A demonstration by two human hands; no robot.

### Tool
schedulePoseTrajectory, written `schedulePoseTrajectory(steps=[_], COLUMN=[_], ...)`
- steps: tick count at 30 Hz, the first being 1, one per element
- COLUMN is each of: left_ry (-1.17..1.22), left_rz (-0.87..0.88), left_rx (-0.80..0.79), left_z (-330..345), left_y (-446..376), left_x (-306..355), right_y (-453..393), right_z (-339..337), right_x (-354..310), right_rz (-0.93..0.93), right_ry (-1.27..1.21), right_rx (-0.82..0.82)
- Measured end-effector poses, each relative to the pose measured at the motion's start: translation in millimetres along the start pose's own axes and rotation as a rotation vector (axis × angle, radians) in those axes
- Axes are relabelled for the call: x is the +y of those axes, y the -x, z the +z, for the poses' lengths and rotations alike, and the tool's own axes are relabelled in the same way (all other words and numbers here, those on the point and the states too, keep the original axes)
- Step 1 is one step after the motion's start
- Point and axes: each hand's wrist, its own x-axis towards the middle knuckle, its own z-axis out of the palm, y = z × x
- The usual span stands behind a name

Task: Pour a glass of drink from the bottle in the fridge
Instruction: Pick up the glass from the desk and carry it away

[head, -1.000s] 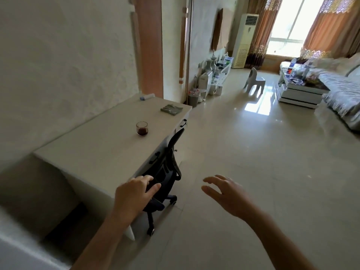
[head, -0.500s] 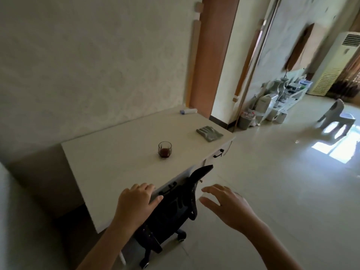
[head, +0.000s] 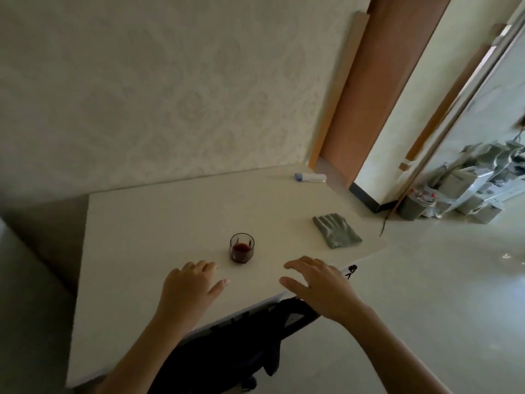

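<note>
A small clear glass [head: 241, 248] with dark red drink in its bottom stands upright on the white desk [head: 159, 223]. My left hand [head: 191, 288] hovers over the desk just left of and below the glass, fingers apart, holding nothing. My right hand [head: 321, 285] is spread open over the desk's front edge, to the right of the glass, also empty. Neither hand touches the glass. No bottle or fridge is in view.
A grey glove [head: 336, 234] lies on the desk's right side and a small white tube [head: 310, 177] at its back corner. A black office chair [head: 241, 342] sits tucked under the front edge. Clutter and a bin [head: 413, 206] stand by the doorway at right.
The view has swung left and closer to the desk. Both hands have moved forward over the desktop, nearer to the glass, and stay open.
</note>
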Motion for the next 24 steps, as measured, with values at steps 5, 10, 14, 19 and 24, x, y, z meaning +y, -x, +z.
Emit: schedulePoseTrajectory(steps=[5, 10, 14, 19, 24], left_ry=[-0.047, -0.046, -0.006, 0.035, 0.086], left_rz=[-0.176, -0.360, -0.477, -0.574, -0.648], left_rx=[-0.033, -0.108, -0.128, -0.203, -0.250], left_z=[36, 56, 65, 75, 82], left_y=[-42, -59, -58, -49, -37], left_x=[12, 17, 21, 21, 7], right_y=[-97, -173, -219, -259, -278], right_z=[8, 27, 51, 91, 116], right_x=[33, 50, 49, 44, 39], right_rz=[-0.202, -0.382, -0.430, -0.403, -0.353], right_ry=[0.078, 0.111, 0.074, 0.149, 0.182], right_rx=[-0.064, -0.141, -0.201, -0.317, -0.432])
